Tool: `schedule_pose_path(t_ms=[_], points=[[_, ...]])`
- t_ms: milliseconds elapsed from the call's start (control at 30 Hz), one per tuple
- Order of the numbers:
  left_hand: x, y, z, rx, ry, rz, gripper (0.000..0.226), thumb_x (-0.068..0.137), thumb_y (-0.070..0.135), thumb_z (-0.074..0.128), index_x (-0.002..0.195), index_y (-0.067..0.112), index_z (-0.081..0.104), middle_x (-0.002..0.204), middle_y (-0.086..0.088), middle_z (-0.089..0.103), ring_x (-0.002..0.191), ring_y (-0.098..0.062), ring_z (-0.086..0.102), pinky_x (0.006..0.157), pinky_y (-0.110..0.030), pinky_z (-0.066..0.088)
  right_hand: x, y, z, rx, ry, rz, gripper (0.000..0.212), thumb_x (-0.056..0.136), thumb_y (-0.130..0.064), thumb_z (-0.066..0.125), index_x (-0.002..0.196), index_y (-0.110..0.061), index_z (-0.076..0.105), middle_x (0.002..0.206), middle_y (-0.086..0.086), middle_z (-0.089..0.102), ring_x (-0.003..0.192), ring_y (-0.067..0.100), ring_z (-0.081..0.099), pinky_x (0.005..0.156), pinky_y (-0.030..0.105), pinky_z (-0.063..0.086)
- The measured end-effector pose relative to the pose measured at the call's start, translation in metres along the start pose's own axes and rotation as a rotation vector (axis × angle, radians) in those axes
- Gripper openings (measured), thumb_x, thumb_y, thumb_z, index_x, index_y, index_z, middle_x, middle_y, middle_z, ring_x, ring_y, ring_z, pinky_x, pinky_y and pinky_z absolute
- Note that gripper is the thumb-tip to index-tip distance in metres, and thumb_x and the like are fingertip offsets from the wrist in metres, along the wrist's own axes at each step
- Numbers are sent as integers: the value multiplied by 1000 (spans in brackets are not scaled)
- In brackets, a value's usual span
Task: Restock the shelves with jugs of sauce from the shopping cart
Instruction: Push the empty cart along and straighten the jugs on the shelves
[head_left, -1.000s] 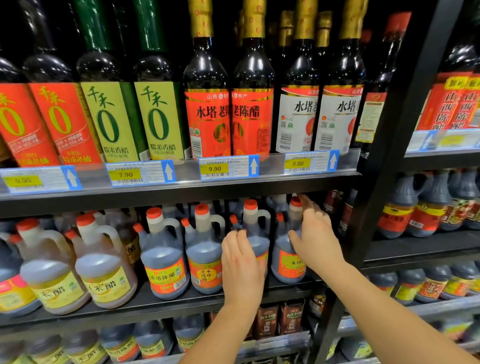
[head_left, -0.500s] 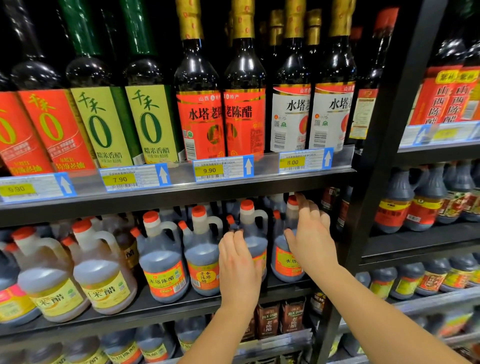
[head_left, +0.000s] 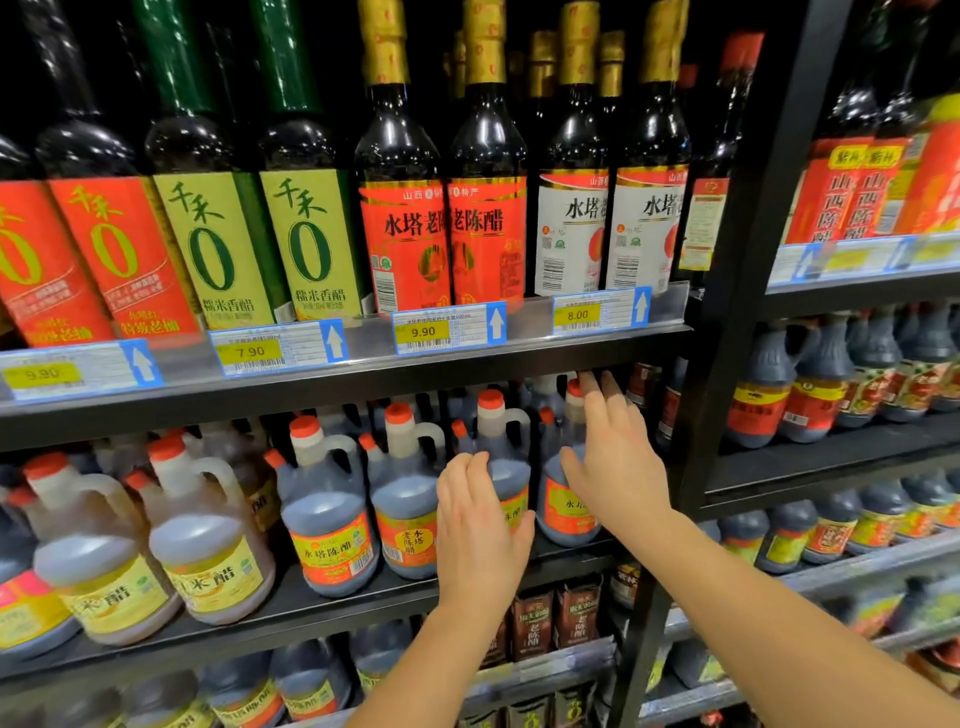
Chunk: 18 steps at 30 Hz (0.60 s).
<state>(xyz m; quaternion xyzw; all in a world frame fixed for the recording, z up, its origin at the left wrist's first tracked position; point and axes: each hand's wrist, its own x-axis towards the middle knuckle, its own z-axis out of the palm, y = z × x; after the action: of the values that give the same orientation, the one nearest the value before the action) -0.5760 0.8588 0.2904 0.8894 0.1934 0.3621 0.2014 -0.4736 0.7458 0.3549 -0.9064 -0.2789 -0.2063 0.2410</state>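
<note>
While both hands lie on them, two dark sauce jugs stand upright at the right end of the middle shelf (head_left: 311, 613). The left hand (head_left: 480, 525) covers the front of one jug (head_left: 506, 457), fingers straight and pointing up, thumb out toward the label. It is touching, not gripping. The right hand (head_left: 613, 467) lies along the side of the end jug (head_left: 563, 512), which is next to the black post (head_left: 727, 364). Its fingers are straight too and reach up past the red cap, released rather than clenched.

This looks like the placing step: the jugs are on the shelf and being nudged into line. The next move probably calls for a light push back or a small turn so the labels face out, then a reach to the cart, which is not in view.

Each jug has a white neck, a loop handle and a red cap, and is filled with dark liquid to the shoulder. More dark jugs (head_left: 332, 525) stand to the left, with others behind them. Further left are pale jugs (head_left: 202, 551) of amber liquid. Tall bottles (head_left: 488, 208) stand on the shelf above, behind yellow price tags (head_left: 447, 327). More jugs (head_left: 810, 384) fill the bay to the right.
</note>
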Motion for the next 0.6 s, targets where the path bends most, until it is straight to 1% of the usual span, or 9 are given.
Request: schedule_pose_path(t_ms=[100, 200, 267, 333, 400, 433, 533, 600], points=[[-5, 7, -8, 2, 16, 66, 64, 80, 36, 73, 133, 14, 44, 130, -4, 45, 123, -25, 45, 97, -38, 47, -9, -6, -12, 10, 82, -60, 66, 88, -33, 61, 146, -22, 30, 143, -1, 39, 131, 21, 39, 78, 35, 53], [-9, 22, -12, -29, 14, 136, 56, 80, 42, 66, 127, 20, 46, 121, 2, 49, 113, -21, 51, 86, -36, 51, -21, -7, -29, 88, 185, -116, 48, 88, -31, 60, 134, -24, 46, 132, -7, 49, 121, 15, 49, 70, 34, 54], [-11, 36, -10, -89, -16, 161, 53, 82, 49, 56, 125, 21, 48, 118, 5, 50, 112, -18, 52, 83, -34, 51, -31, -3, -39, 122, 246, -141, 40, 86, -29, 59, 126, -24, 51, 122, -8, 54, 112, 14, 55, 65, 36, 55], [-15, 51, -3, -148, -70, 197, 52, 81, 51, 50, 124, 22, 49, 116, 8, 50, 112, -15, 52, 83, -32, 49, -41, 5, -48, 129, 300, -149, 36, 84, -28, 59, 119, -23, 53, 114, -7, 56, 103, 13, 58, 62, 35, 55], [-19, 68, 7, -210, -117, 251, 54, 79, 51, 50, 125, 23, 49, 117, 9, 50, 112, -15, 53, 81, -33, 50, -51, 21, -57, 110, 328, -115, 34, 85, -28, 60, 118, -22, 55, 113, -8, 57, 101, 13, 59, 64, 32, 54], [-22, 77, 13, -238, -139, 281, 54, 79, 50, 50, 125, 23, 48, 116, 9, 51, 110, -15, 54, 78, -32, 51, -56, 31, -62, 97, 335, -85, 34, 86, -29, 60, 119, -21, 56, 113, -8, 57, 102, 12, 59, 66, 31, 53], [-33, 107, 32, -302, -227, 346, 48, 79, 50, 49, 121, 26, 49, 108, 12, 52, 102, -12, 56, 69, -26, 45, -76, 70, -75, 89, 363, 41, 33, 88, -30, 59, 119, -22, 55, 111, -10, 55, 102, 11, 57, 70, 30, 51], [-45, 129, 47, -334, -279, 361, 46, 80, 52, 49, 119, 28, 50, 105, 14, 53, 99, -11, 58, 66, -27, 44, -94, 100, -84, 99, 395, 131, 32, 89, -26, 60, 119, -19, 54, 109, -8, 54, 98, 12, 57, 70, 28, 48]])
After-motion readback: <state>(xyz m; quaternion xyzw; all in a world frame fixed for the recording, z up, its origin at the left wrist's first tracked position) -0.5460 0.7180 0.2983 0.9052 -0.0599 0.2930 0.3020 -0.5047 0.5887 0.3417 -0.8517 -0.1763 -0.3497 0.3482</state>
